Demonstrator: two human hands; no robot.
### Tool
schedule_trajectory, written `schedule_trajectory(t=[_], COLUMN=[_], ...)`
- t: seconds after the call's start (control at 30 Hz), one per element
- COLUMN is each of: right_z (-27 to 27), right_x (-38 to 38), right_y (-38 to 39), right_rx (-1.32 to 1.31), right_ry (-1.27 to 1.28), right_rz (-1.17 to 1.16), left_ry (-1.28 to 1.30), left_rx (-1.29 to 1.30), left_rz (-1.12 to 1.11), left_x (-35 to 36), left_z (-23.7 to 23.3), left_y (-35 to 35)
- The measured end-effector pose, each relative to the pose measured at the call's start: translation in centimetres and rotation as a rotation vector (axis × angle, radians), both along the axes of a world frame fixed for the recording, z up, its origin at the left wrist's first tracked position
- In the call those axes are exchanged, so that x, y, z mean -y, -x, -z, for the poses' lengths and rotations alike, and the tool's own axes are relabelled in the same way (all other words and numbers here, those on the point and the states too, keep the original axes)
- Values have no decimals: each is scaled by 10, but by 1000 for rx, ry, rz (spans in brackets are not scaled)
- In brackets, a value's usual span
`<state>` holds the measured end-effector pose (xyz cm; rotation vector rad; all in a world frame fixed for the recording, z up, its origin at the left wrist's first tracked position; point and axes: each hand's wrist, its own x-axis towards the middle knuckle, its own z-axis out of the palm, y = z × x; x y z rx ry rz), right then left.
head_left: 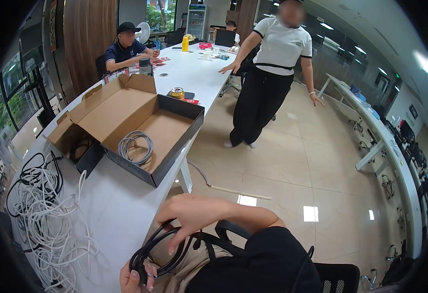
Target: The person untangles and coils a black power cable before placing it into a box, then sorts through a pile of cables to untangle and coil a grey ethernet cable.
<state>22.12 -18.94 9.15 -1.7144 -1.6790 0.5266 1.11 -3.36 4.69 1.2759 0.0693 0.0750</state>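
My right hand [189, 217] and my left hand [135, 279] both grip a coil of black cable [151, 251] at the table's near edge, just over my lap. The right hand lies over the top of the coil with its fingers curled down through the loop. Below it, the left hand pinches the coil's lower end. An open cardboard box [175, 144] stands on the white table [121, 205] ahead of my hands, with a coiled grey cable [136, 146] lying inside it.
A tangle of white and black cables [43, 219] lies on the table at left. Behind the box is a can [177, 93]. A person in a white top [272, 73] stands by the table; another in a black cap [126, 46] sits at its far end. Desks [385, 146] line the right wall.
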Motion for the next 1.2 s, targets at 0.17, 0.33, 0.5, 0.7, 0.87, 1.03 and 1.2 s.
schedule_trajectory(t=[0.17, 0.33, 0.5, 0.7, 0.87, 1.03, 1.2], right_z=[1, 7, 10, -3, 11, 36, 37], right_x=[-12, -28, -39, -48, -49, -41, -57], right_y=[9, 20, 23, 33, 24, 36, 69], right_rx=[-728, -672, -417, -400, -779, -1042, -1205], right_ry=[98, 27, -39, -53, -56, -226, -409], right_rz=[-151, -253, -322, -143, -169, -283, -17], left_ry=[128, 65, 67, -10, 70, 329, 383], left_rx=[177, 258, -57, 9, 240, 516, 297], left_rz=[207, 298, 125, -213, -339, -401, -821], left_x=[-4, -8, 0, -8, -5, -17, 4], left_z=[13, 30, 5, 28, 34, 50, 27], left_y=[7, 6, 16, 15, 22, 14, -5])
